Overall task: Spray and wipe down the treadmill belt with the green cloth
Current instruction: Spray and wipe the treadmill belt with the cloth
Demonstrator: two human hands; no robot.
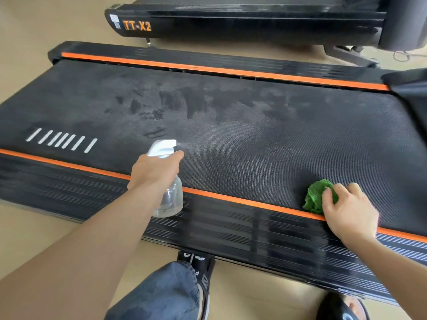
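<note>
The fingers of the left hand [155, 172] are wrapped around the neck of a clear spray bottle [169, 199], with one finger laid forward under its white trigger head [163, 147]; a faint mist is seen leaving the nozzle toward the treadmill belt [242, 139]. The fingers of the right hand [349, 209] are curled over a bunched green cloth [315, 196], which is pressed on the belt's near edge, just beyond the near orange strip [254, 204]. Beyond both hands, dark damp patches are spread over the belt's middle, while the stretch ahead of the cloth looks dry and dusty. It is judged that spray could drift past the belt onto the ribbed side rail [231, 229] or the floor [34, 227] by the sandalled feet, making a slip likely; patches could also dry before being wiped, since the cloth is held well apart from them. Farther off, a second treadmill [231, 21] is marked "TT-X2" in orange. Its small white label cannot be read.
</note>
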